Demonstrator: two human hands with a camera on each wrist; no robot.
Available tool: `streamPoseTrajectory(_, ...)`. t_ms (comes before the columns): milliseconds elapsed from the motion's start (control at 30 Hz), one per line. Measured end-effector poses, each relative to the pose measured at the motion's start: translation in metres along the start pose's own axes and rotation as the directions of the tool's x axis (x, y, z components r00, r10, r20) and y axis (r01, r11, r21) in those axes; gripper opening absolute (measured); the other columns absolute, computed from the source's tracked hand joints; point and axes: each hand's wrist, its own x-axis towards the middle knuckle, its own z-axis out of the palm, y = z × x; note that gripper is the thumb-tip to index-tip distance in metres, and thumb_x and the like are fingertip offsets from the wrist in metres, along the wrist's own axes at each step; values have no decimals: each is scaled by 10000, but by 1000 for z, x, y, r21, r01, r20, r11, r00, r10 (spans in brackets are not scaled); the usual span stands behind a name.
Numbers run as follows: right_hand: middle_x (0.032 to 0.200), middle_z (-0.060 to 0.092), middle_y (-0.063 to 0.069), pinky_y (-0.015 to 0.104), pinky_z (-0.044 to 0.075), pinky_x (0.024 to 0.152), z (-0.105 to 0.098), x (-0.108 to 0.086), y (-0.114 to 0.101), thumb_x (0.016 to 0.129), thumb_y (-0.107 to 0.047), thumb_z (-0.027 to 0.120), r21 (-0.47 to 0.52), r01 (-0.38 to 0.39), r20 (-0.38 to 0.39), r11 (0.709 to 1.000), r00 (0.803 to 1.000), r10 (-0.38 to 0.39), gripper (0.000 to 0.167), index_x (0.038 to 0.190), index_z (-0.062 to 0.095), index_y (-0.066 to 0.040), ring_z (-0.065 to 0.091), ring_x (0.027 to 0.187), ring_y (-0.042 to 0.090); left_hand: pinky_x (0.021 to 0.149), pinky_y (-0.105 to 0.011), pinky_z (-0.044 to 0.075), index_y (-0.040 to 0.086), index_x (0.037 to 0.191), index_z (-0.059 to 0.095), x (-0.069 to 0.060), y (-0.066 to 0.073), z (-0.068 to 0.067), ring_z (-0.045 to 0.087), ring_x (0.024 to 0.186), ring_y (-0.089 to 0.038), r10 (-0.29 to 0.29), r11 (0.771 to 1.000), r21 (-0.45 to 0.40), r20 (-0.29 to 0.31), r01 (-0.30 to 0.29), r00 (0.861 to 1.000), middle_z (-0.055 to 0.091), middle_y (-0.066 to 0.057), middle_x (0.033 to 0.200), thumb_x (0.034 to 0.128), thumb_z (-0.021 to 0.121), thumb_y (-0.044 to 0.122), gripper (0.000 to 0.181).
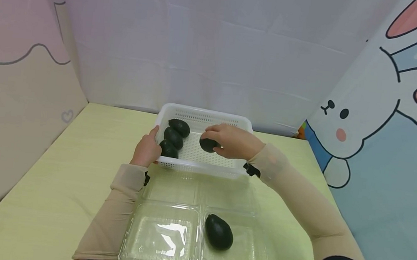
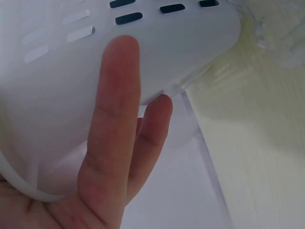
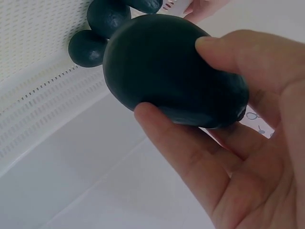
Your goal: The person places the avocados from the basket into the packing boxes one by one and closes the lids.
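My right hand grips a dark green avocado between thumb and fingers, over the right half of a white plastic basket. The avocado's stem end points toward the palm in the right wrist view. Three more avocados sit in a row along the basket's left side. With my left hand I hold the basket's left front corner, fingers lying against its outer wall in the left wrist view. Another avocado lies in the near right compartment of a clear plastic tray.
The clear tray's far compartments lie just in front of the basket, whose front edge overhangs them slightly. A pale wood-look table carries everything. Behind it hangs a white sheet, and printed cartoon sheets flank both sides.
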Motion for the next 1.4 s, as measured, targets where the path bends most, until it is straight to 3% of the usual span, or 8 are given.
streamPoseTrajectory(200,1277,596,122,377,518,927,1,-5,-2,870,-79,683,-16,-10,25,1000,1000,11,391,1253,604,-87,596,1123,283,442,-278,522,165,1570,137,0,-2,4,535,1020,-431,-7,1000,2,10,7,1000,433,-296,1320,896,453,-36,772)
streamPoseTrajectory(500,1258,603,107,370,506,941,1,-11,-2,859,-68,695,-33,0,9,999,1000,0,399,1248,611,-88,583,1125,267,447,-286,528,152,1568,146,3,-3,6,544,1019,-430,16,1000,20,-5,-15,1000,444,-294,1306,893,451,-35,764)
streamPoseTrajectory(1100,1291,586,112,360,497,961,-2,-22,-13,858,-76,698,-49,-12,35,999,999,14,407,1256,612,-98,562,1166,267,453,-285,534,155,1569,134,5,-2,5,523,1043,-435,-1,1000,13,10,1,1000,432,-301,1318,895,455,-39,771)
streamPoseTrajectory(1400,1279,588,113,360,508,943,-1,-28,-12,853,-86,707,-64,-1,11,998,1000,1,404,1246,615,-96,565,1152,265,462,-290,536,156,1569,138,2,0,1,518,1052,-438,-11,1000,3,10,11,1000,420,-300,1323,906,447,-31,755)
